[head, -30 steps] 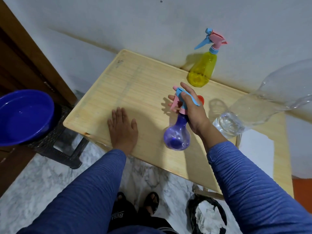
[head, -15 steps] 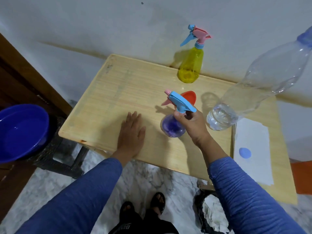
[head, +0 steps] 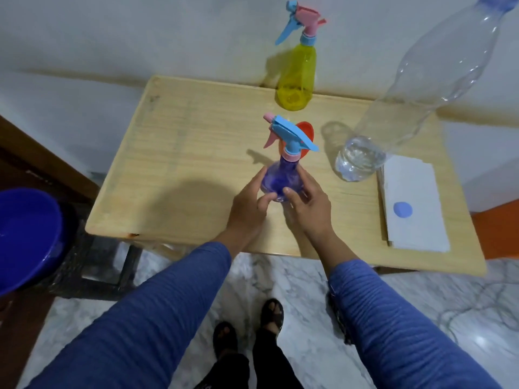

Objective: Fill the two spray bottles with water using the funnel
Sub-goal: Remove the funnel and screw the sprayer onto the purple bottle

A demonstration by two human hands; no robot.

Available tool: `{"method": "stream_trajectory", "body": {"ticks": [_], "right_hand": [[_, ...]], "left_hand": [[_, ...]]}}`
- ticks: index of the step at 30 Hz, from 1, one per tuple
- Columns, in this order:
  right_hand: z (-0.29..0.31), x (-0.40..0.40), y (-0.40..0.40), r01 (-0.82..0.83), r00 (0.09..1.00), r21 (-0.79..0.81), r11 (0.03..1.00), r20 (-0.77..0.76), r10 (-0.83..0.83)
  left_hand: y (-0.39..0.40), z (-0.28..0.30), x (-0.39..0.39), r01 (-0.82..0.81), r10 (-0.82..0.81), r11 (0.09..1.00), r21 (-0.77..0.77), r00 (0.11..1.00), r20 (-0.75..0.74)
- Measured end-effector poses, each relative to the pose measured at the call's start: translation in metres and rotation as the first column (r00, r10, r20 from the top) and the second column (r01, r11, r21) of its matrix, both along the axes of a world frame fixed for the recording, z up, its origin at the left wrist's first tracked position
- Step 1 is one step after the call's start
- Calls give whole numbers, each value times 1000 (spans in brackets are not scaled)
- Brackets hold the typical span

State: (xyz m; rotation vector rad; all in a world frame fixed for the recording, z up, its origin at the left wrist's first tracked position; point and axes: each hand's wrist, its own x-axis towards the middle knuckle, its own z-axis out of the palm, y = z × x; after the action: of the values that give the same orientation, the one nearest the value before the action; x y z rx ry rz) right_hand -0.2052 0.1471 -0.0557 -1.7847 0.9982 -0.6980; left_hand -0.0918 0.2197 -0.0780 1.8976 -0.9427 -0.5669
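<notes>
A purple spray bottle [head: 279, 178] with a blue and pink trigger head stands upright in the middle of the wooden table [head: 182, 153]. My left hand [head: 248, 202] curls round its left side and my right hand [head: 307, 204] curls round its right side. A red funnel [head: 304, 130] lies just behind the bottle, mostly hidden by the trigger head. A yellow spray bottle [head: 296, 77] stands at the table's back edge by the wall. A tall clear water bottle [head: 415, 96] with a little water at the bottom stands to the right.
A white folded paper [head: 412, 228] with a blue cap [head: 402, 209] on it lies at the table's right end. A blue basin [head: 25, 237] sits on a dark stool at the left. Marble floor and my feet show below.
My left hand has lifted off the tabletop and come to the purple bottle's left side. My right hand has slid from the neck down to the bottle's body.
</notes>
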Motion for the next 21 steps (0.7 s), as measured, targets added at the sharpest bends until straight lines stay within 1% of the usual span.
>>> {"method": "stream_trajectory", "body": {"ticks": [4, 8, 11, 15, 18, 21], "right_hand": [[7, 22, 0, -1, 999, 52, 999, 41, -1], [20, 59, -9, -45, 997, 13, 999, 62, 44], [29, 91, -22, -91, 992, 11, 996, 87, 90], [37, 137, -51, -119, 987, 54, 991, 115, 113], [33, 172, -79, -118, 987, 84, 989, 121, 107], [20, 204, -108, -103, 990, 94, 990, 109, 92]], "left_hand": [[5, 8, 19, -27, 25, 994, -101, 1000, -18], [5, 21, 52, -69, 67, 986, -150, 998, -21], [-6, 31, 82, -110, 115, 979, -173, 993, 15], [-32, 40, 121, -167, 173, 973, -161, 985, 22], [-59, 42, 151, -207, 207, 971, -117, 978, -8], [-87, 34, 179, -187, 186, 979, -84, 982, -18]]}}
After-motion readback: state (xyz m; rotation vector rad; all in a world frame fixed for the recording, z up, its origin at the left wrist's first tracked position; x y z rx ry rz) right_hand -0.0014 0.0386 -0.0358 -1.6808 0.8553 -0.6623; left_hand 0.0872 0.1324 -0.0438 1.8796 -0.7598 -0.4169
